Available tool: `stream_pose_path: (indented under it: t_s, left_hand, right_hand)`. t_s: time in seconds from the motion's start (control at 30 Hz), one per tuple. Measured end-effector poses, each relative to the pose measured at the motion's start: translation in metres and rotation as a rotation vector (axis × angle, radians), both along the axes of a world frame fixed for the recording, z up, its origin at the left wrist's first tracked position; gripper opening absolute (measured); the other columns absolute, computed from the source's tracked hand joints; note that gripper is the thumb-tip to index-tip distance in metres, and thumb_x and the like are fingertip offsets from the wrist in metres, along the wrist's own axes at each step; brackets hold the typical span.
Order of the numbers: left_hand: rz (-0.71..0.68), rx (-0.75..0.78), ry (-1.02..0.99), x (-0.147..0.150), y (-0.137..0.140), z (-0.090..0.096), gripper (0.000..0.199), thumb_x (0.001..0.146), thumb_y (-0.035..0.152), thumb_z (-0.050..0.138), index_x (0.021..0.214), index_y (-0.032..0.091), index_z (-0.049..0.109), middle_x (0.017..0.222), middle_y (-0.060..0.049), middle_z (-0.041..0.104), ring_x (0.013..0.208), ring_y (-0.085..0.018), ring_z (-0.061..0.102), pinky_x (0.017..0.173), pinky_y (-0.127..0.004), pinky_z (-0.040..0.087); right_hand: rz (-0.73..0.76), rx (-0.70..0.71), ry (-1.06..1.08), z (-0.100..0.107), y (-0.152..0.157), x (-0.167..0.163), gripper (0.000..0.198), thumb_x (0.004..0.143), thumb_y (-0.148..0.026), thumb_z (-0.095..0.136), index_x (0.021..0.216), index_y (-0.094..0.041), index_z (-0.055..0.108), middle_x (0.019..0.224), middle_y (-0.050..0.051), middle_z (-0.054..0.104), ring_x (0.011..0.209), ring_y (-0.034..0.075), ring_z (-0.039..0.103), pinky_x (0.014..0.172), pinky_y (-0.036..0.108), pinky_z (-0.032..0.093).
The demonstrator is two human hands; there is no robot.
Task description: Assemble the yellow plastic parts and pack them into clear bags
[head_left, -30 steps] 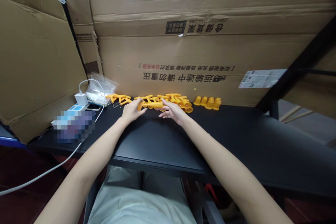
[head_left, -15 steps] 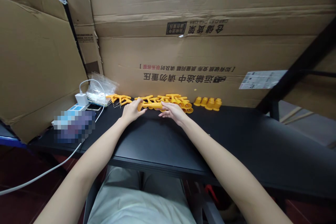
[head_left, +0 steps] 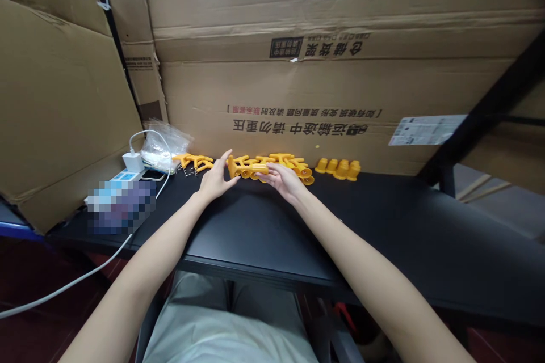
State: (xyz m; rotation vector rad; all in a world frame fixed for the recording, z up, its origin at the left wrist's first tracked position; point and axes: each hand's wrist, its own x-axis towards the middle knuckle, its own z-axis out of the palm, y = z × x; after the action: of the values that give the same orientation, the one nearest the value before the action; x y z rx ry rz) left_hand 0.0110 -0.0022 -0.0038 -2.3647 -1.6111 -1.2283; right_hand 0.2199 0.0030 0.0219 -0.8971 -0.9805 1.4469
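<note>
Over the far part of the black tabletop (head_left: 264, 227), my right hand (head_left: 284, 181) pinches the right end of a yellow plastic T-shaped piece (head_left: 255, 169). The piece lies level, its wide end pointing left. Beside that wide end is my left hand (head_left: 214, 180), thumb and fingers spread apart, holding nothing. Directly behind both hands lies a pile of yellow Y-shaped parts (head_left: 279, 157). Round-mouthed yellow cups (head_left: 307, 180) sit close to my right hand, partly hidden by it.
Several yellow stepped caps (head_left: 341, 169) stand to the right. At left are yellow forked parts with bead chains (head_left: 193, 160), a phone (head_left: 152, 174), a clear plastic bag (head_left: 165, 144) and a white charger (head_left: 133, 161) with its cable. Large cardboard (head_left: 272, 85) walls the back.
My left hand has let go of the wide end of the yellow T-shaped piece and spread its fingers. The piece has turned slightly in my right hand, which stays almost in place.
</note>
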Motion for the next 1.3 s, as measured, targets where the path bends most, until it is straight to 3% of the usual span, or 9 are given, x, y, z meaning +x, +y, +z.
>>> stream_pose_path:
  t_s: [0.1,0.27,0.37,0.5,0.63,0.73,0.83,1.13,1.3]
  left_hand:
    - [0.097,-0.010,-0.042,-0.006,0.007,-0.003,0.059,0.081,0.031,0.060,0.135,0.023,0.038,0.110,-0.007,0.062,0.093,-0.019,0.062,0.072,-0.030,0.050]
    - [0.248,-0.042,-0.042,-0.018,0.020,-0.011,0.021,0.081,0.024,0.056,0.101,0.022,0.060,0.097,-0.006,0.066,0.091,-0.020,0.062,0.073,-0.030,0.050]
    - [0.281,-0.095,-0.016,-0.024,0.026,-0.017,0.012,0.080,0.023,0.055,0.088,0.022,0.063,0.092,-0.006,0.067,0.085,-0.020,0.063,0.071,-0.031,0.050]
    - [0.321,-0.074,0.058,-0.029,0.032,-0.023,0.007,0.076,0.020,0.057,0.077,0.020,0.064,0.088,-0.008,0.066,0.088,-0.024,0.061,0.075,-0.035,0.050]
    - [0.404,-0.114,0.133,-0.032,0.033,-0.024,0.011,0.077,0.021,0.055,0.081,0.021,0.065,0.098,-0.010,0.064,0.102,-0.029,0.056,0.084,-0.045,0.047]
    - [0.450,-0.218,0.173,-0.034,0.032,-0.021,0.017,0.080,0.024,0.052,0.089,0.023,0.065,0.109,-0.009,0.061,0.110,-0.028,0.052,0.093,-0.046,0.043]
    - [0.459,-0.298,0.182,-0.034,0.031,-0.019,0.023,0.080,0.024,0.050,0.099,0.024,0.064,0.118,-0.008,0.058,0.117,-0.027,0.048,0.099,-0.046,0.038]
    - [0.378,-0.402,0.152,-0.039,0.037,-0.030,0.042,0.085,0.027,0.044,0.127,0.028,0.050,0.144,-0.008,0.042,0.136,-0.027,0.031,0.110,-0.061,0.018]
    - [0.416,-0.423,0.155,-0.041,0.042,-0.032,0.045,0.086,0.031,0.044,0.131,0.027,0.047,0.148,-0.010,0.036,0.138,-0.028,0.029,0.110,-0.062,0.015]
  right_hand:
    - [-0.120,0.128,-0.015,-0.002,0.009,0.004,0.013,0.072,-0.018,0.065,0.075,-0.020,0.052,0.080,0.002,0.066,0.075,0.016,0.069,0.076,0.029,0.056]
    - [-0.364,0.433,-0.230,-0.011,0.026,0.001,0.031,0.064,-0.025,0.070,0.085,-0.022,0.046,0.099,0.002,0.062,0.087,0.016,0.066,0.082,0.030,0.052]
    - [-0.330,0.592,-0.519,-0.019,0.033,-0.010,0.029,0.071,-0.029,0.063,0.093,-0.023,0.047,0.112,0.006,0.060,0.098,0.019,0.062,0.089,0.036,0.049]
    - [-0.258,0.882,-0.896,-0.032,0.043,-0.034,0.023,0.078,-0.021,0.055,0.101,-0.020,0.049,0.120,0.012,0.058,0.112,0.022,0.055,0.098,0.038,0.042]
    - [-0.150,1.064,-1.258,-0.044,0.058,-0.059,0.030,0.082,-0.012,0.048,0.111,-0.015,0.052,0.127,0.017,0.055,0.115,0.025,0.054,0.096,0.039,0.042]
    - [-0.123,1.107,-1.526,-0.051,0.067,-0.073,0.035,0.082,-0.004,0.041,0.115,-0.009,0.055,0.129,0.018,0.054,0.113,0.027,0.055,0.097,0.040,0.040]
    - [-0.140,1.133,-1.650,-0.056,0.073,-0.082,0.039,0.085,-0.004,0.038,0.120,-0.009,0.054,0.132,0.016,0.053,0.108,0.026,0.057,0.095,0.039,0.040]
    - [-0.141,1.105,-1.690,-0.059,0.071,-0.082,0.039,0.093,-0.017,0.038,0.130,-0.020,0.052,0.137,0.012,0.050,0.112,0.026,0.052,0.091,0.041,0.038]
    - [-0.105,1.063,-1.681,-0.056,0.067,-0.081,0.040,0.092,-0.015,0.038,0.129,-0.020,0.052,0.138,0.011,0.049,0.113,0.026,0.051,0.093,0.043,0.037]
